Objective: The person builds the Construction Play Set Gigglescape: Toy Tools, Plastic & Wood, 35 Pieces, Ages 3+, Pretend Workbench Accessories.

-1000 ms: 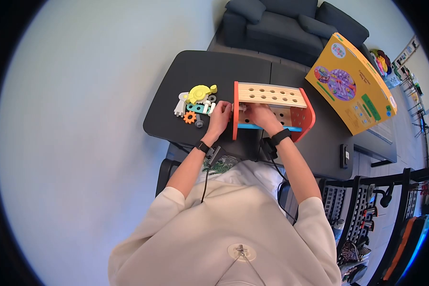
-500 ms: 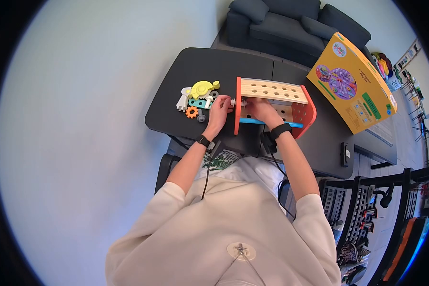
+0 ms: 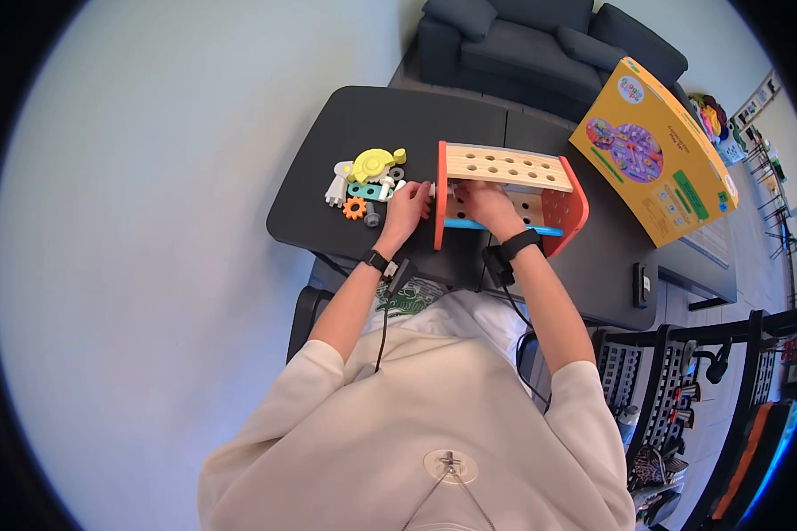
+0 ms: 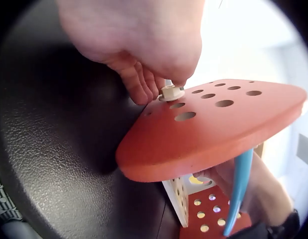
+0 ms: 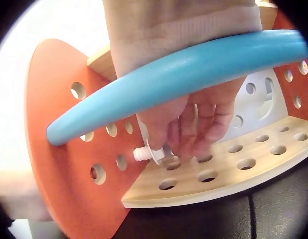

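Note:
A wooden toy toolbox with red side panels [image 3: 441, 217], a light slatted top [image 3: 478, 157] and a blue rod handle [image 5: 179, 74] stands on the table. At the left panel's outer face, my left hand [image 3: 406, 211] pinches a whitish hexagonal flanged piece [image 4: 171, 93], seated at a hole. My right hand [image 5: 194, 122] reaches behind the handle into the toolbox. Its thumb and fingers pinch a white bolt [image 5: 142, 154] by the flange end, the threaded shank pointing at the same panel. The fingers partly cover the bolt's flanged end.
Left of the toolbox lie a yellow toy part [image 3: 374, 165], an orange gear [image 3: 354, 208], a teal strip [image 3: 365, 191], a grey bolt [image 3: 372, 216] and a white part [image 3: 336, 184]. A big yellow box [image 3: 660, 155] leans at the right, near a black device [image 3: 640, 285].
My left fingers have shifted about the flanged piece at the panel, covering more of it in the head view. My right hand stays inside the toolbox, nearly in place.

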### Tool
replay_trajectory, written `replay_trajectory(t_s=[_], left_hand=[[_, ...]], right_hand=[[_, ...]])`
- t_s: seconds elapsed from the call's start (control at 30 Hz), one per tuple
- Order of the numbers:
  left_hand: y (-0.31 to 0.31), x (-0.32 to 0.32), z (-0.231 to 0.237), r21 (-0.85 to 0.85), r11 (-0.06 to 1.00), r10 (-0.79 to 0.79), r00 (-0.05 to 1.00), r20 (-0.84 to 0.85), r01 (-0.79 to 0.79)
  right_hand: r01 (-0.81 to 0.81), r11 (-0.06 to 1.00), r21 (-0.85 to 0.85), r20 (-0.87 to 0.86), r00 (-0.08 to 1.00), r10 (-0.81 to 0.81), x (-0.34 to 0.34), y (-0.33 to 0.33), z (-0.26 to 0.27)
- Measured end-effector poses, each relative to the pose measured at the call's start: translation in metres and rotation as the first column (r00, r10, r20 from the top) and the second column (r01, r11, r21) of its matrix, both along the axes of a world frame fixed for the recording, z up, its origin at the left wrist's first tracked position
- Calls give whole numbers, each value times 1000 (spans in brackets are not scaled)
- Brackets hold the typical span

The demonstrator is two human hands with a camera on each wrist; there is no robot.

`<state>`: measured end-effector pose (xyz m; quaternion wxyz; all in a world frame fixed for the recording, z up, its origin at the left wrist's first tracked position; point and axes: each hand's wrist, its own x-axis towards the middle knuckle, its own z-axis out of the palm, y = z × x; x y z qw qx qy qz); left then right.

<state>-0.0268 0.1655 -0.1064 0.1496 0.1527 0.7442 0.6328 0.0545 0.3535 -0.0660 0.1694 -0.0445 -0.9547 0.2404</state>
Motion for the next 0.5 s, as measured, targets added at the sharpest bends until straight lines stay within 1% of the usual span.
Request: replay_trajectory(t_s=[0.07,0.1,0.17,0.2,0.27,0.3,0.37,0.4,0.47,0.5], left_hand=[[-1,0,-2,71,997,-19,1000,10,18],[-2,0,-4,70,997,-17,1000,11,16],[-5,1,-3,88,993,-75,997,-29,77],[-6,2,-2,88,993,-74,997,-30,76],[-8,5,1,137,981,-130,990,-47,135],[-9,6,3,137,981,-129,990,-48,135],[-10,7,4,236,963,-127,992,-25,129],[-10,8,4,236,963,-125,992,-25,127],[-11,7,6,312,949,-86,992,90,53],[-11,7,7,313,949,-76,993,88,45]], right_hand=[[-59,996,-70,65,996,63,-3,1,2],[-60,996,-71,66,996,65,-5,3,-1],[-86,996,-39,62,994,88,-9,7,-9],[-87,995,-39,61,994,89,-11,10,-12],[-94,994,-50,98,990,98,-11,9,-8],[-94,994,-50,97,990,99,-11,8,-7],[-79,994,-74,102,991,87,-6,3,1],[-82,994,-73,102,991,89,-7,4,0],[-204,978,33,51,978,202,-13,6,-1],[-213,976,35,49,976,211,-16,6,-1]])
